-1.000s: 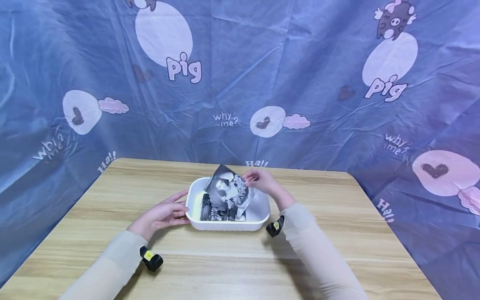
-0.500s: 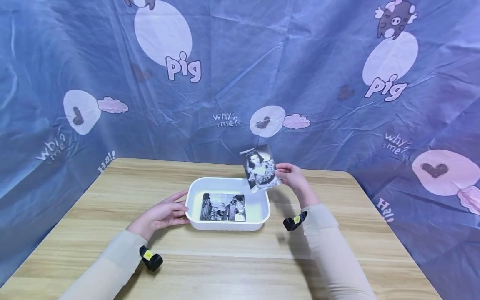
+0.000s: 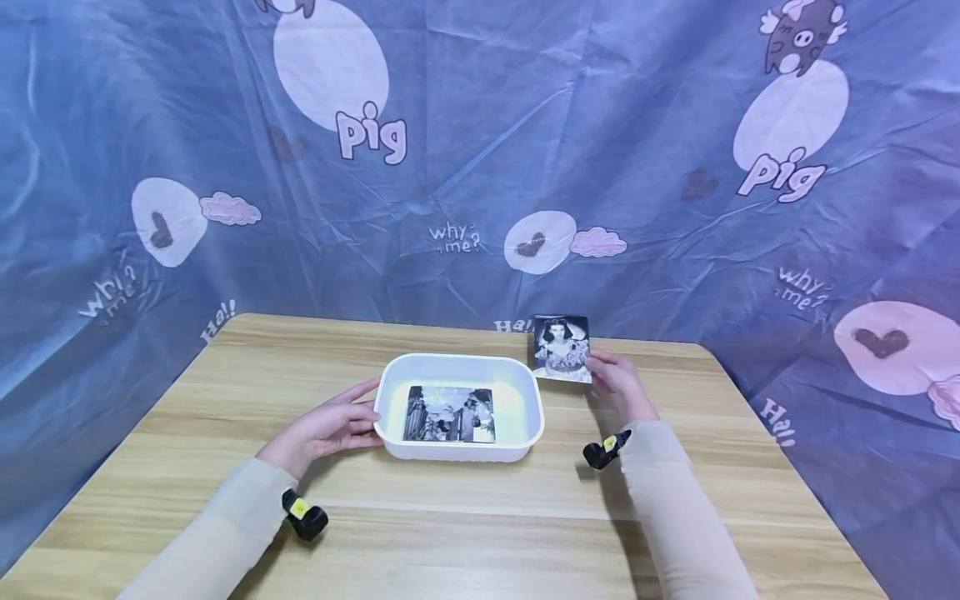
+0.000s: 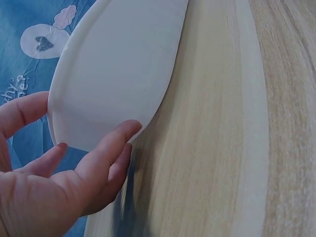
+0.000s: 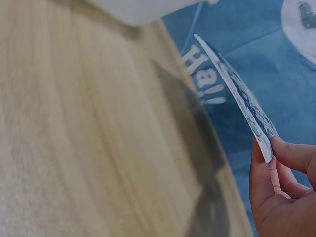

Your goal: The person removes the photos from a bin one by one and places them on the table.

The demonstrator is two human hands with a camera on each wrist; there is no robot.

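In the head view my right hand holds a black-and-white photograph of a person in a ruffled dress, to the right of a white tray. Thumb and fingers pinch one edge of that print, seen nearly edge-on in the right wrist view and raised above the tabletop. Another black-and-white photograph lies flat on the tray's floor; whether more are under it I cannot tell. My left hand touches the tray's left end, its fingers spread and relaxed against the outer wall.
A pale wooden table carries the tray. Behind its far edge hangs a blue printed cloth. Each wrist wears a small black camera, the left one and the right one.
My right hand has lifted the ruffled-dress photograph from above the tray and carried it right, past the tray's end, then lower. The left hand and tray have stayed in place.
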